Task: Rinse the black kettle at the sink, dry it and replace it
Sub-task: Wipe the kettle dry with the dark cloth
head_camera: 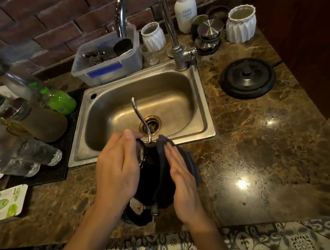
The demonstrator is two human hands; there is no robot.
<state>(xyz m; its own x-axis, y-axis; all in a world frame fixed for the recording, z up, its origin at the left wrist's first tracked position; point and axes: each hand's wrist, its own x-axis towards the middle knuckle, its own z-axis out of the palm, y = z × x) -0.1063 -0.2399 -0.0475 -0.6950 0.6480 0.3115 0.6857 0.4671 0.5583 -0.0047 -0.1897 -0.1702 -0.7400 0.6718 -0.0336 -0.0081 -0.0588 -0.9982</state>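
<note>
The black kettle [149, 177] is held over the counter's front edge, just in front of the steel sink [201, 112]. Its thin silver gooseneck spout [140, 117] points out over the sink's drain. My left hand [118, 165] grips the kettle's left side near the top. My right hand [184, 183] lies flat, pressing a dark cloth [178, 157] against the kettle's right side. The kettle's handle [136, 215] points back toward me. The round black kettle base [247, 78] sits on the counter to the right of the sink.
A curved chrome tap [145, 8] arches over the sink. A plastic tub [107, 59] stands behind-left, bottles [35, 125] and a green bottle [59, 100] at left. White cups [241, 23], a soap pump [184, 9] and metal lids [210, 29] line the back. Brown marble counter [260, 157] at right.
</note>
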